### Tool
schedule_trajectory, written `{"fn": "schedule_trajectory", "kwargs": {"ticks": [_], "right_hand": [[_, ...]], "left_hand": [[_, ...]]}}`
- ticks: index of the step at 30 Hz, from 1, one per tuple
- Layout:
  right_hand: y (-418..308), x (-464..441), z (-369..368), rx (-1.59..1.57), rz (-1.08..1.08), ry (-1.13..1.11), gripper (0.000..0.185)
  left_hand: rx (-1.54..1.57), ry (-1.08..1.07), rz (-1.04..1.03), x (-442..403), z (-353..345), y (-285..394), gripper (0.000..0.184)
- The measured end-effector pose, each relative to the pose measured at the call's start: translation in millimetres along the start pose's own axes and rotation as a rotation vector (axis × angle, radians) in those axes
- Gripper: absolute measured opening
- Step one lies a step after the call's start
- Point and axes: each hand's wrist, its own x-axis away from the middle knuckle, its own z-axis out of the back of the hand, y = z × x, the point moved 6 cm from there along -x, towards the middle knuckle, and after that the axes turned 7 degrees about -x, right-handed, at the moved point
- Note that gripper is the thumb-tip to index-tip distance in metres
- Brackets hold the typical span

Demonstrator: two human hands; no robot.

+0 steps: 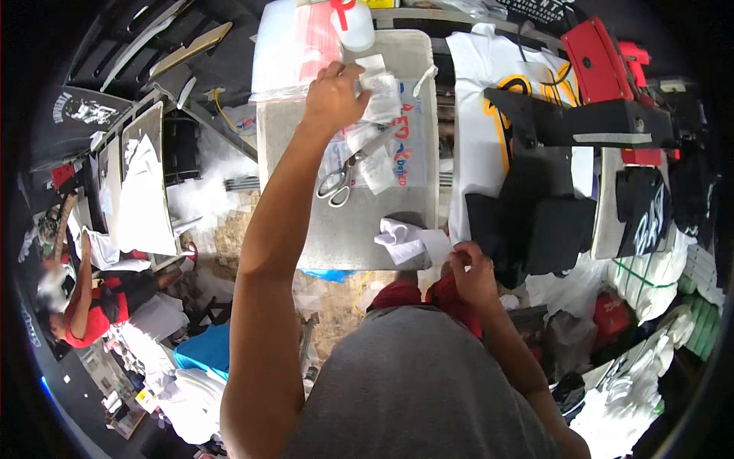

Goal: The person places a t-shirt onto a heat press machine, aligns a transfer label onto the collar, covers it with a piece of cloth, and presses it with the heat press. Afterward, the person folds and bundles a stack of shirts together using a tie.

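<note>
My left hand (334, 96) reaches to the far part of the grey table (283, 206), thumb and fingers apart. It hovers at or touches the edge of a stack of clear plastic bags (284, 57) and white paper slips (380, 96); contact is unclear. Scissors (348, 172) with grey handles lie nearer me, blades across the slips and a printed plastic bag (411, 138). By the near edge, my right hand (472, 271) pinches what looks like a white slip (437, 246). Beside that slip sits a crumpled white cloth piece (399, 240).
To the right, a white shirt (474, 92) with yellow-black print lies beside a black press arm (566, 118) with a red box (596, 61). A white container (353, 30) stands at the table's far end. Another person (99, 306) in red is at the left.
</note>
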Motion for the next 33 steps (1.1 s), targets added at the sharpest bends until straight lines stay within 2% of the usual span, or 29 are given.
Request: {"fn": "schedule_trajectory", "kwargs": {"ticks": [1,4,6,8,9,10,12,13,18,20,21,24,31,33], "right_hand": [[6,1,3,0.004,-0.021,0.014,0.019],[14,-1,2,-0.003,0.007,-0.012,0.017],[12,-1,3,-0.004,0.021,-0.01,0.018],[10,1,2,-0.004,0.022,-0.003,0.018],[11,2,1,-0.017,-0.005,-0.014,0.019],[11,1,0,-0.027,-0.027,-0.027,0.019],[15,1,-5,-0.023,-0.036,-0.047,0.019],[17,3,-7,-0.023,-0.052,-0.065,0.019],[15,13,0,-0.036,-0.05,-0.013,0.017],[20,22,1,-0.06,-0.067,-0.01,0.016],[25,24,1,-0.065,-0.075,-0.009,0.016],[34,25,2,-0.068,-0.067,-0.007,0.017],[38,31,0,-0.075,-0.031,-0.008,0.021],[32,32,2,-0.073,-0.016,-0.014,0.023]], "left_hand": [[-0.012,-0.011,-0.002,9,-7,-5,0.052],[-0.018,-0.103,0.032,21,-19,-21,0.053],[0.031,-0.092,0.007,20,-13,-23,0.051],[0.089,0.075,-0.02,15,21,0,0.052],[0.19,0.079,-0.027,12,32,18,0.048],[0.191,0.081,-0.024,9,27,25,0.048],[0.119,-0.034,-0.173,-3,11,43,0.045],[0.123,-0.063,-0.164,-5,-3,41,0.044],[0.115,-0.011,-0.247,0,-17,39,0.041],[0.202,-0.15,-0.158,0,-18,35,0.042],[0.164,-0.203,-0.1,2,-19,32,0.049],[0.201,-0.265,-0.052,4,-19,30,0.056],[0.182,-0.27,-0.022,11,-12,34,0.056],[0.22,-0.132,-0.074,12,4,37,0.055]]}}
